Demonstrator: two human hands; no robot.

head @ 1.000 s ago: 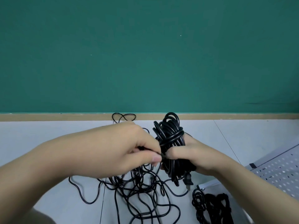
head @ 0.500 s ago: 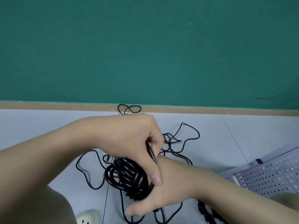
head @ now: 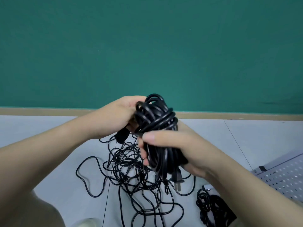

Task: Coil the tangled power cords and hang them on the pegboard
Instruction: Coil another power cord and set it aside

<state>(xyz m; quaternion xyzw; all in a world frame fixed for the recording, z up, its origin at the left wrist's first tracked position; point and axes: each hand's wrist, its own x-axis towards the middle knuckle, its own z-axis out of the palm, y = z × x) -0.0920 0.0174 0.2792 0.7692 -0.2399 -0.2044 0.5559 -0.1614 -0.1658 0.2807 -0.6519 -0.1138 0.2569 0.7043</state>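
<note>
A thick bundle of coiled black power cord (head: 155, 122) stands upright in front of me. My right hand (head: 177, 149) grips its lower half, thumb across the front, and a two-pin plug (head: 177, 179) hangs out below the palm. My left hand (head: 118, 115) holds the upper left side of the bundle, and a black connector end (head: 121, 135) sticks out under its palm. A loose tangle of thin black cords (head: 131, 171) lies on the grey floor below my hands. The white pegboard (head: 285, 176) lies flat at the right edge.
Another coiled black cord (head: 211, 208) lies beside the pegboard's near corner. A green wall with a tan baseboard (head: 49, 111) runs across the back. A pale trouser leg (head: 41, 215) shows at the lower left.
The bundle, held low and sideways under my left hand half a second ago, now stands upright and higher. My right hand has turned to grip its lower half; my left hand moved to its top.
</note>
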